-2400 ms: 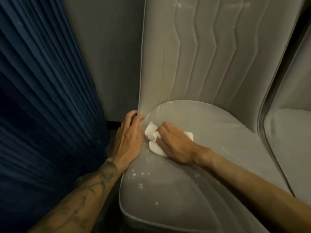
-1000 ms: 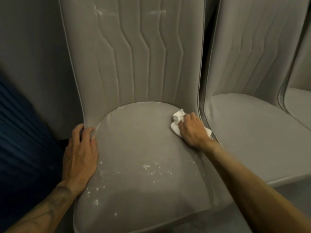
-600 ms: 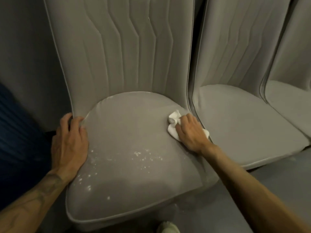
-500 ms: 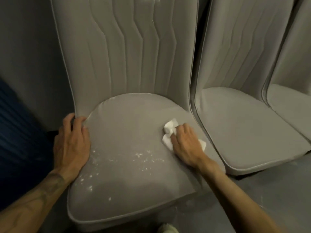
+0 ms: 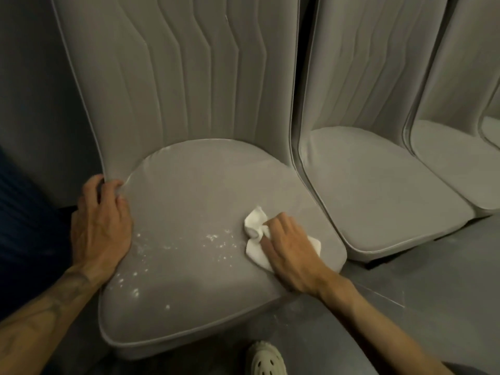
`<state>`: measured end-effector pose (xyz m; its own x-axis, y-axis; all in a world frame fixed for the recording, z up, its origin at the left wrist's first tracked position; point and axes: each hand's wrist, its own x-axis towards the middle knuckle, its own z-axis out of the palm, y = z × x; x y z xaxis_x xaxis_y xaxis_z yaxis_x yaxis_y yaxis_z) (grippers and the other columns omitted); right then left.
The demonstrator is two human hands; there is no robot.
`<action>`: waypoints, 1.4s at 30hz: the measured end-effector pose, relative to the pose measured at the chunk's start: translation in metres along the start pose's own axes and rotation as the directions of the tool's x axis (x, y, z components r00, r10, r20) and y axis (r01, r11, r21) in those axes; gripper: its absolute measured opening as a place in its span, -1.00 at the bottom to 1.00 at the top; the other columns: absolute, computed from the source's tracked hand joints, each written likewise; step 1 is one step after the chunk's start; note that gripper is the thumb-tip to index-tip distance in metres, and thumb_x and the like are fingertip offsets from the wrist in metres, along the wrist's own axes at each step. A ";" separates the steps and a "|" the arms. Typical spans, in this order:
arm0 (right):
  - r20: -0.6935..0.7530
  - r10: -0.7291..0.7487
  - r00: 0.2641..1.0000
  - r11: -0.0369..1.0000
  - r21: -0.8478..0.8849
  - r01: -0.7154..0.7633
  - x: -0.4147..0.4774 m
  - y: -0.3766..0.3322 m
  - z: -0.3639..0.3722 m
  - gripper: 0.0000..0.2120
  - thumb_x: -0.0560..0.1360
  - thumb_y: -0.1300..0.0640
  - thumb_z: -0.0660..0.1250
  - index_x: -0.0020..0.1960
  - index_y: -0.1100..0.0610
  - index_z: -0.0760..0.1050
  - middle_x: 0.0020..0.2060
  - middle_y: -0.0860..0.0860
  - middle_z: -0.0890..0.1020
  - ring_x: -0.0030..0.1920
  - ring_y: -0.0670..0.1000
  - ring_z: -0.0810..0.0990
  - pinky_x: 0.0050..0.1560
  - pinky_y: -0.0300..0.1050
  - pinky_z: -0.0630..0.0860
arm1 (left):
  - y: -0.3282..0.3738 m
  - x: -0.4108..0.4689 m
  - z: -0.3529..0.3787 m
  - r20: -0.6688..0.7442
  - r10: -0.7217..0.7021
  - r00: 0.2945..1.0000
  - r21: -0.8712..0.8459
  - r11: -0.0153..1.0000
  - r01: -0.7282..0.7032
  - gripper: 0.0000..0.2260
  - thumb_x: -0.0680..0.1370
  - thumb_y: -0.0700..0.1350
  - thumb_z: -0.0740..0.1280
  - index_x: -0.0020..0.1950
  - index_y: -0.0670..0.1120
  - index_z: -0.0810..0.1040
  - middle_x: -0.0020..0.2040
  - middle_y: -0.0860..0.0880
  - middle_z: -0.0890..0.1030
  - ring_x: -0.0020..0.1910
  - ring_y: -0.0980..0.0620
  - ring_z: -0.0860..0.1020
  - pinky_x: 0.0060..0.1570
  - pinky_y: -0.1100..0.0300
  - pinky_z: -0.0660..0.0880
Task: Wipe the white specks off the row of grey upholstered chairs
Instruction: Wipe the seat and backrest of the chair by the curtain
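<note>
The nearest grey upholstered chair [image 5: 189,190] fills the middle of the view. White specks [image 5: 216,239] are scattered across the front half of its seat, from the centre to the left edge. My right hand [image 5: 292,255] lies flat on a crumpled white cloth [image 5: 254,250] and presses it onto the right front of the seat, just right of the specks. On the seat's left edge rests my left hand [image 5: 100,228], its fingertips at the bottom corner of the backrest.
A second grey chair [image 5: 378,190] and a third [image 5: 446,163] stand close together in a row to the right. A dark blue curtain [image 5: 24,239] hangs at the left. My pale shoe [image 5: 266,361] stands on the grey floor [image 5: 433,280] below the seat.
My right hand has dragged the cloth from the back right of the seat forward, toward the specks. The left hand stays on the seat's left edge.
</note>
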<state>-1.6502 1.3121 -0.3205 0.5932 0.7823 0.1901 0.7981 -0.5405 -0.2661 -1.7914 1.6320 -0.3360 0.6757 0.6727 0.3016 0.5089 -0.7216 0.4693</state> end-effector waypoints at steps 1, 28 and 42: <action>0.009 0.038 0.999 0.998 -0.043 -0.037 0.003 0.006 -0.004 -0.76 0.66 -0.04 -0.01 0.02 0.08 0.34 -0.04 0.01 0.39 -0.09 0.03 0.33 0.00 -0.06 0.29 | 0.000 0.000 -0.001 -0.006 0.005 1.000 0.001 1.000 -0.005 -0.75 0.71 -0.13 0.16 0.37 -0.16 0.39 0.46 -0.22 0.29 0.26 -0.40 0.44 0.18 -0.40 0.43; -0.198 0.345 0.918 0.891 -0.238 -0.386 0.043 -0.025 0.009 -0.74 0.65 0.12 -0.04 0.06 0.16 0.40 0.04 0.15 0.48 0.03 0.18 0.40 0.02 0.06 0.26 | -0.009 0.000 0.006 -0.040 0.003 0.999 0.030 1.000 -0.002 -0.72 0.72 -0.09 0.14 0.41 -0.14 0.39 0.51 -0.18 0.28 0.31 -0.35 0.44 0.21 -0.32 0.44; -0.100 0.230 0.968 0.948 -0.202 -0.246 0.092 -0.056 0.030 -0.74 0.64 0.09 -0.01 0.12 0.19 0.38 0.09 0.19 0.46 0.07 0.22 0.42 0.05 0.11 0.31 | -0.012 0.001 0.010 -0.090 0.035 0.995 0.029 0.999 -0.033 -0.77 0.74 -0.08 0.10 0.37 -0.09 0.37 0.49 -0.12 0.29 0.24 -0.31 0.46 0.15 -0.25 0.45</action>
<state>-1.6439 1.4239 -0.3165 0.7681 0.6023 0.2174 0.6322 -0.7672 -0.1085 -1.7914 1.6399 -0.3501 0.6426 0.6588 0.3912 0.5015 -0.7477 0.4353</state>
